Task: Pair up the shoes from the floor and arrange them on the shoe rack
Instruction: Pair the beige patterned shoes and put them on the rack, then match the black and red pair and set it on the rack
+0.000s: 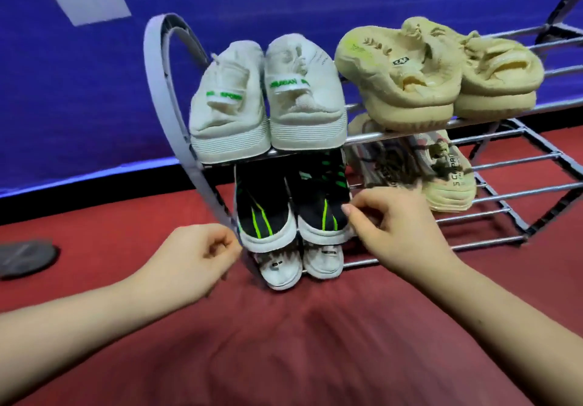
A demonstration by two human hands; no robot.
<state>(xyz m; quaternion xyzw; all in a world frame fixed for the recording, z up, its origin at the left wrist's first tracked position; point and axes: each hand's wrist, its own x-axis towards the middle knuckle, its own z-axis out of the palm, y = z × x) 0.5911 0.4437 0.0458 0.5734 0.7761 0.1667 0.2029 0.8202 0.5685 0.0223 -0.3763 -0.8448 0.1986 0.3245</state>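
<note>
Right hand [391, 225]: fingers curled against the heel of the black-green pair [268, 210], middle shelf; grip cannot be told. Left hand [202, 254]: curled, empty, beside the shoe rack [504, 181] frame. White pair [268, 105] and beige pair [435, 71] above; red floor [315, 342] open in front.

Green "SPOR" on left white sneaker [228, 102], "URBAN" on right white sneaker [304, 96].

Top tier: white pair [268, 102] and yellow pair [441, 71] crowd it.
Middle tier: black pair [293, 203], beige shoes [441, 172]; middle rails [520, 161] bare rightward.
Bottom tier: small white pair [303, 263]; bottom rails [489, 243] bare rightward.
Floor [284, 342]: open in front.
</note>
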